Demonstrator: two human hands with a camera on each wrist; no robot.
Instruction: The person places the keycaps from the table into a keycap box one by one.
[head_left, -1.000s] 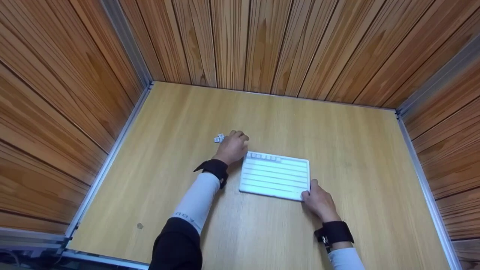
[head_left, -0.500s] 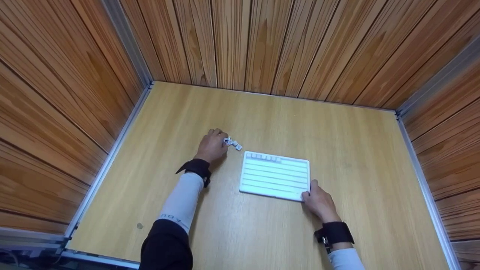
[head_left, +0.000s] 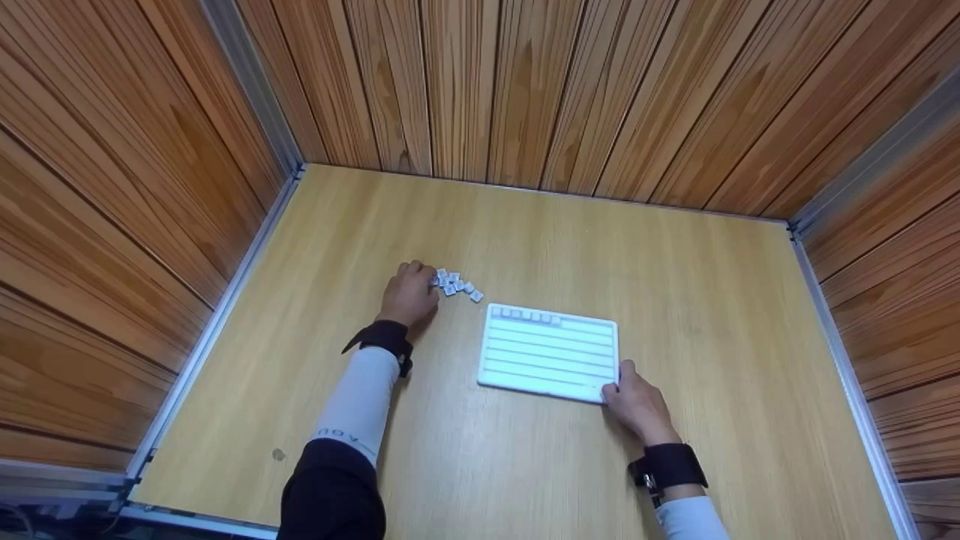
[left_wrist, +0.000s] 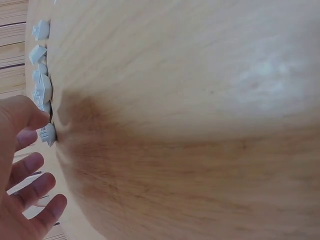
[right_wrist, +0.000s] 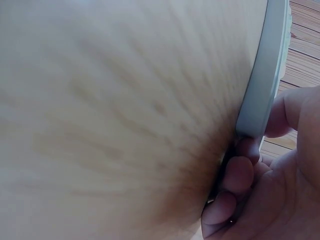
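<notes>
White grooved board [head_left: 550,360], well inside the edges of the counter [head_left: 712,315]: your right hand [head_left: 639,405] grips its near right corner; your left hand [head_left: 409,294], fingers parted, is at the loose tiles [head_left: 451,289].

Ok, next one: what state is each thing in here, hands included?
White board: face up on the table, near right corner gripped.
Row pieces: lined up along the board's far edge, leftward.
Loose pieces: loosely clustered on the table.
Left hand: fingers loosely spread beside the loose pieces.
Right hand: gripping the board's corner.
Black wrist straps: both worn.
</notes>
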